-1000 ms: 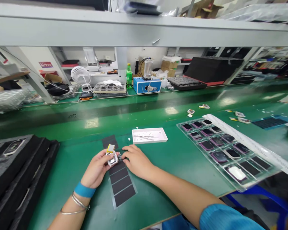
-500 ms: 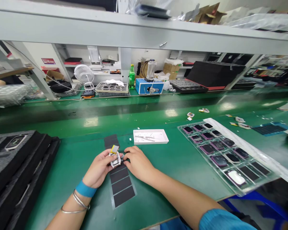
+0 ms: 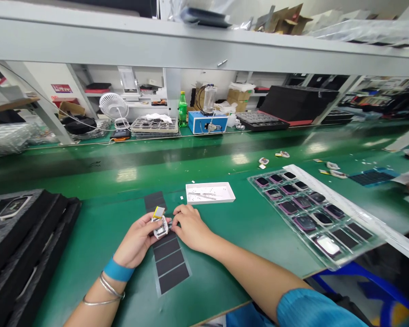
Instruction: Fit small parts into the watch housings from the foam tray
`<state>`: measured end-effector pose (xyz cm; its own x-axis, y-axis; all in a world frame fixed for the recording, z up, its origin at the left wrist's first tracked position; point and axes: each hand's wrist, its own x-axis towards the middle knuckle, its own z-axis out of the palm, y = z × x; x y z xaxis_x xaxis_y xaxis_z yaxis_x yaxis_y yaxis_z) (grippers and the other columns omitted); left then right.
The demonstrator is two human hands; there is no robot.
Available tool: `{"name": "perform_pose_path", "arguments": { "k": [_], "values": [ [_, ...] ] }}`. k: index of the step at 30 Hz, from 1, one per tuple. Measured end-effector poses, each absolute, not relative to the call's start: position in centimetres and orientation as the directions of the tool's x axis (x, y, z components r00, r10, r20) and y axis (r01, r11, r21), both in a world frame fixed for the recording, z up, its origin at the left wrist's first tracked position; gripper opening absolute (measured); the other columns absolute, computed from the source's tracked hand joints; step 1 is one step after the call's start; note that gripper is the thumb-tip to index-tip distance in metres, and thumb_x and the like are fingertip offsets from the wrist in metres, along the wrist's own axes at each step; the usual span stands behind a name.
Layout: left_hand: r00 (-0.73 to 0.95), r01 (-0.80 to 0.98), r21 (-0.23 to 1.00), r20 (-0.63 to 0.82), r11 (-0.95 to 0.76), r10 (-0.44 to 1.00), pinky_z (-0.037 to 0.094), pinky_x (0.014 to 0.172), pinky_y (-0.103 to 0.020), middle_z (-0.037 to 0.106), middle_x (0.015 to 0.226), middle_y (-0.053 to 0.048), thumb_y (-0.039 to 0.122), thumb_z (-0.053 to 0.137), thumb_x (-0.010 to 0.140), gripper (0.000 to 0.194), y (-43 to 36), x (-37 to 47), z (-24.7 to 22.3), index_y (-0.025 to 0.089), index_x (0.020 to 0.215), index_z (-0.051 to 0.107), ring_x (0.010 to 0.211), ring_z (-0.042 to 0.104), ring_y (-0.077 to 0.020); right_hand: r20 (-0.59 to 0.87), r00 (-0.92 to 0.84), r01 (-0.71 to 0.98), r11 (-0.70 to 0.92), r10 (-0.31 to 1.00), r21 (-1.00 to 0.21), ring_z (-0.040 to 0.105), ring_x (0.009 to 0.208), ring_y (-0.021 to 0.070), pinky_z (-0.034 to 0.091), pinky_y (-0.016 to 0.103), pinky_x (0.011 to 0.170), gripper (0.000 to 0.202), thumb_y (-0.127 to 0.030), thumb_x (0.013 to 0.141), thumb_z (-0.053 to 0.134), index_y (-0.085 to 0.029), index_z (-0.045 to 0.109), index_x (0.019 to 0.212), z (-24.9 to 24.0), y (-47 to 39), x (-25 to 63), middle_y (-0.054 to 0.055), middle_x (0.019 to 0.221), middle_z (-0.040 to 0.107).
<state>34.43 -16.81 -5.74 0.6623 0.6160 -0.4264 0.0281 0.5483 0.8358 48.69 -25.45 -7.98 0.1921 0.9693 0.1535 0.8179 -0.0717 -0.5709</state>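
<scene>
Casing (image 3: 161, 230), small and white, sits gripped in the fingers of the left hand (image 3: 135, 238); those of the right hand (image 3: 192, 229) curl at its three-o'clock side, their hold unclear. Fine edge work appears in hand; the next move likely calls for steadiness.

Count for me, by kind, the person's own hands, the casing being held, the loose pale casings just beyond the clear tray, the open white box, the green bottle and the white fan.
Own hands: 2
Held casing: 1
Loose pale casings: 4
Open white box: 1
Green bottle: 1
White fan: 1
Total: 10
</scene>
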Motion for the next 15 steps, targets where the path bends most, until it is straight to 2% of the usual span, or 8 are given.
{"name": "perform_pose_path", "arguments": {
  "k": [8,11,13,15],
  "values": [
    [0.641,0.016,0.826,-0.441,0.563,0.629,0.052,0.077,-0.029,0.066,0.095,-0.012,0.013,0.064,0.074,0.027,-16.7,34.5,-5.6,0.012,0.100,0.057,0.085,0.063,-0.0188,0.219,0.039,0.851,0.082,0.975,-0.518,0.046,0.096,0.0183,0.037,0.036,0.083,0.009,-0.012,0.084,0.058,-0.015,0.053,0.077,-6.6,-26.5,48.9,0.004,0.098,0.052],
    [0.645,0.009,0.831,-0.430,0.556,0.632,0.052,0.074,-0.027,0.066,0.093,-0.010,0.015,0.067,0.072,0.027,-16.7,34.4,-5.7,0.013,0.098,0.059,0.082,0.062,-0.0165,0.360,0.052,0.786,0.185,0.931,-0.590,0.046,0.096,0.0173,0.037,0.037,0.087,0.008,-0.012,0.085,0.055,-0.016,0.050,0.080,-5.5,-26.8,49.2,0.004,0.097,0.052],
    [0.653,-0.001,0.838,-0.413,0.546,0.635,0.052,0.073,-0.026,0.066,0.091,-0.008,0.018,0.070,0.070,0.029,-16.8,34.4,-5.7,0.013,0.096,0.059,0.079,0.062,-0.0152,0.472,0.100,0.692,0.280,0.876,-0.665,0.048,0.096,0.0164,0.037,0.035,0.089,0.007,-0.012,0.086,0.053,-0.017,0.050,0.082,-4.9,-26.8,49.3,0.005,0.096,0.053],
    [0.656,-0.010,0.846,-0.397,0.533,0.642,0.052,0.072,-0.025,0.065,0.089,-0.007,0.021,0.073,0.067,0.033,-17.0,34.5,-5.7,0.014,0.097,0.060,0.078,0.061,-0.0145,0.510,0.164,0.572,0.340,0.845,-0.747,0.052,0.094,0.0153,0.040,0.032,0.087,0.006,-0.013,0.085,0.052,-0.017,0.051,0.080,-4.8,-26.8,49.2,0.004,0.094,0.057]
  ]
}}
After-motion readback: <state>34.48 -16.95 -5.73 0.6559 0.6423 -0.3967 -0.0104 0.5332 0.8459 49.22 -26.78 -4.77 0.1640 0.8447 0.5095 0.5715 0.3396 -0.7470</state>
